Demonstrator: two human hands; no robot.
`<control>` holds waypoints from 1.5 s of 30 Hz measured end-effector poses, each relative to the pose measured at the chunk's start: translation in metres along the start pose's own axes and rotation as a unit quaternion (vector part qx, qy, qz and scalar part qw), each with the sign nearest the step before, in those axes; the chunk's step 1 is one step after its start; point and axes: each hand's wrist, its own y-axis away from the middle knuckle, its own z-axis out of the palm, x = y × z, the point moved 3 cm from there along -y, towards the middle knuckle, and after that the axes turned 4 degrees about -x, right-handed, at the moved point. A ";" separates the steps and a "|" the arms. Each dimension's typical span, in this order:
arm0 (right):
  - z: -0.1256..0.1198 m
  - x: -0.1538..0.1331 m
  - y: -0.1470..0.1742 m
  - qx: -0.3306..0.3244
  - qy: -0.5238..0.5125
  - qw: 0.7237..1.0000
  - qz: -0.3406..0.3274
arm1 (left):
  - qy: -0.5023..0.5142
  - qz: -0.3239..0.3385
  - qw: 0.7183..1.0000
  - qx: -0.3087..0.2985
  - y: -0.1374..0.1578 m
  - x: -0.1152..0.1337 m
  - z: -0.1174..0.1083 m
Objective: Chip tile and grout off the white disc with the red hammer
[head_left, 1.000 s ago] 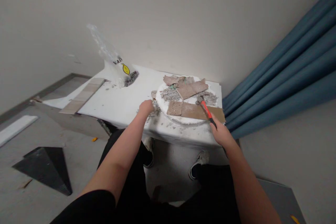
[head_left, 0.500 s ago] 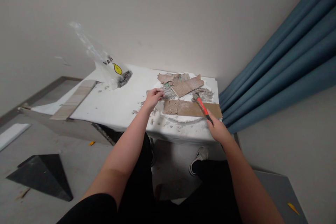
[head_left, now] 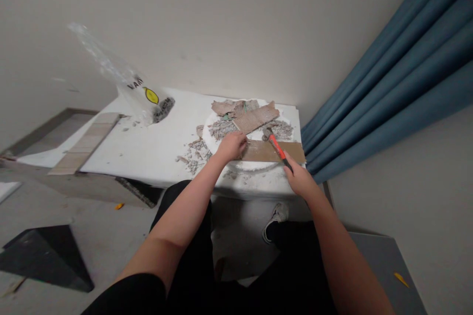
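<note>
My right hand (head_left: 300, 180) grips the black end of a hammer (head_left: 275, 145) with a red handle; its metal head rests on rubble near the middle of a white round slab (head_left: 254, 165). My left hand (head_left: 232, 145) lies on the left end of a long brown tile strip (head_left: 275, 151) at the slab's front. Whether its fingers grip the strip I cannot tell. Behind it lie several broken brown tile pieces (head_left: 251, 115) and grey crumbled rubble (head_left: 221, 129).
The slab sits on a white table (head_left: 148, 147) against a pale wall. A clear plastic bag (head_left: 142, 93) with a yellow logo stands at the back left. A beige tile plank (head_left: 83, 141) lies on the table's left edge. Blue curtains (head_left: 388, 78) hang at right. My feet are below.
My left hand moved right, from the table's front edge beside the slab onto the brown tile strip. The hammer stays in my right hand, its head still on the slab.
</note>
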 end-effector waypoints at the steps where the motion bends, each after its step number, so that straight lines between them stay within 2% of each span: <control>1: 0.000 0.000 0.000 0.000 0.003 1.000 -0.001 | 0.033 -0.026 0.999 0.010 0.000 -0.003 0.000; 4: 0.000 0.002 0.000 0.002 0.008 1.000 -0.004 | 0.138 -0.082 0.987 0.016 0.001 -0.009 0.004; 8: 0.001 0.004 0.000 0.001 0.005 1.000 -0.008 | 0.207 -0.100 0.973 -0.019 0.001 -0.012 0.012; 11: 0.001 0.003 0.000 -0.002 -0.003 1.000 -0.008 | 0.184 -0.093 0.978 -0.025 0.000 -0.012 0.015; 15: 0.000 0.001 0.000 -0.005 -0.007 1.000 -0.009 | 0.099 -0.073 0.992 -0.032 -0.002 -0.010 0.016; 19: 0.001 0.001 0.000 -0.008 -0.005 1.000 -0.009 | 0.026 -0.015 0.998 -0.055 -0.002 -0.002 0.015; 22: 0.001 0.002 0.000 -0.009 -0.007 1.000 -0.011 | 0.048 -0.009 0.997 -0.064 -0.002 -0.002 0.015; 27: 0.001 0.003 0.000 -0.008 -0.011 1.000 -0.012 | 0.152 -0.078 0.985 -0.014 -0.002 -0.012 0.011; 31: 0.000 0.003 0.000 -0.008 -0.014 1.000 -0.012 | 0.195 -0.101 0.975 -0.025 -0.002 -0.017 0.013; 45: 0.002 0.004 -0.001 -0.004 -0.004 1.000 -0.016 | 0.152 -0.103 0.983 -0.031 -0.003 -0.015 0.021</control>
